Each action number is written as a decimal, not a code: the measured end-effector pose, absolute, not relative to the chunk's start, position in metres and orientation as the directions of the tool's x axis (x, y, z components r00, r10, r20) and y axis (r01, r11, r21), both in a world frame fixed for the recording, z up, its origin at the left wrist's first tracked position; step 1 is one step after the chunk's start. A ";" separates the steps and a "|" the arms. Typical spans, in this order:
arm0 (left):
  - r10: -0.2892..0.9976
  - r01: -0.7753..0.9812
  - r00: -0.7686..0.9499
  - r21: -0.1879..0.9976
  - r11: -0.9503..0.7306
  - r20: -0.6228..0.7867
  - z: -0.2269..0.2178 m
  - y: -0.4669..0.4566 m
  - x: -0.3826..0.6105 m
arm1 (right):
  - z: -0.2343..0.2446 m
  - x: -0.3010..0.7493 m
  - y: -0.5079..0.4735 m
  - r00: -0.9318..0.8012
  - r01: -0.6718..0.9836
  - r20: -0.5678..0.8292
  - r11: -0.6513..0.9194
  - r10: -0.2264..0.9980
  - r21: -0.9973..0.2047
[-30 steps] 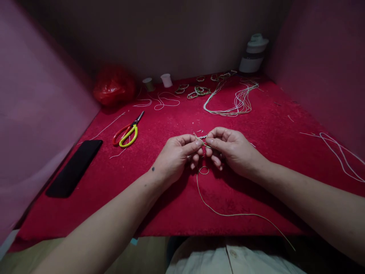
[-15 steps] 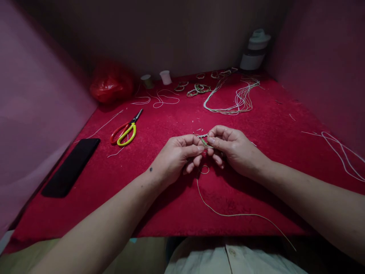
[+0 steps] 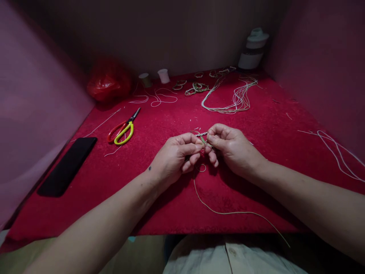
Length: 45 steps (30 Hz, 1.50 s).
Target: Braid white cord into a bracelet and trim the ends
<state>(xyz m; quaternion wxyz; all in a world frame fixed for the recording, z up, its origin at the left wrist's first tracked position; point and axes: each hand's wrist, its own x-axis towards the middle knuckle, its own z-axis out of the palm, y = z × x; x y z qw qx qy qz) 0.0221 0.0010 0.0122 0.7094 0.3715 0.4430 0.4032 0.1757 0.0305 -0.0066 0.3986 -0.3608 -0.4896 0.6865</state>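
Observation:
Over the middle of the red felt table [image 3: 159,198], my left hand [image 3: 173,156] and my right hand [image 3: 230,146] meet fingertip to fingertip. Both pinch a small braided cord piece [image 3: 202,137] of green and pale strands. A long pale cord [image 3: 228,212] hangs from it, loops under my fingers and trails across the felt toward my lap. Both hands have their fingers curled closed.
Scissors [image 3: 121,130] with red and yellow handles lie at the left, a black phone [image 3: 67,166] nearer the left edge. A bundle of pale cords [image 3: 232,101], finished bracelets [image 3: 195,88], two small spools [image 3: 164,75], a red bag [image 3: 107,82] and a white container [image 3: 253,49] sit at the back. Loose cords [image 3: 333,148] lie right.
My hands have stayed together on the braided piece; the fingers shifted slightly as they work it. The view has drifted a little, nothing else on the table moved.

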 end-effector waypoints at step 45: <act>0.969 0.071 0.095 0.973 0.220 -0.226 0.020 0.005 0.009 | -0.003 0.177 0.030 -0.477 -0.155 -0.149 -0.249 0.866 -0.956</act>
